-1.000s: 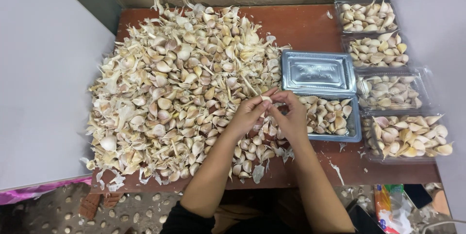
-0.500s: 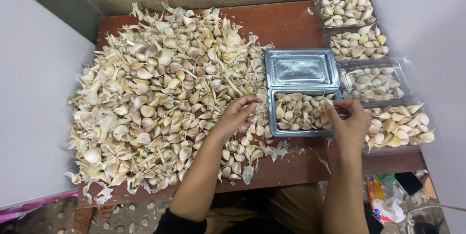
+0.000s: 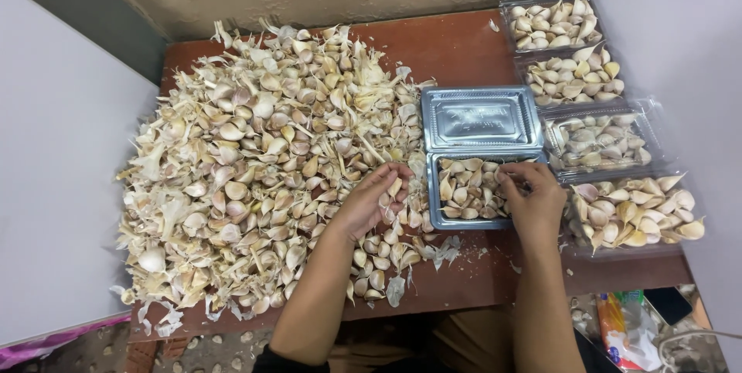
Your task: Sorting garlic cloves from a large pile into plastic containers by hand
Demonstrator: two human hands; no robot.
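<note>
- Since a second ago, moved apart: right hand point(image 3: 532, 201) gone from beside the left one over to the open clear tray point(image 3: 473, 190); since half a second ago, little changed.
- Head view: left hand point(image 3: 373, 203) curled at the right edge of the garlic pile point(image 3: 263, 156), fingers bent around a clove point(image 3: 394, 187), pinched lightly between thumb and fingertips.
- Right hand resting at the tray's right rim, fingers closed together over the cloves inside; cannot tell whether a clove is gripped.
- Tray half filled with cloves, hinged lid point(image 3: 481, 118) lying flat behind it, empty.
- Four filled clear trays point(image 3: 595, 137) in a column along the right side of the tabletop point(image 3: 456, 48), nearest one just beside the right hand.
- Loose papery skins point(image 3: 444, 249) scattered on the tabletop between the two forearms.
</note>
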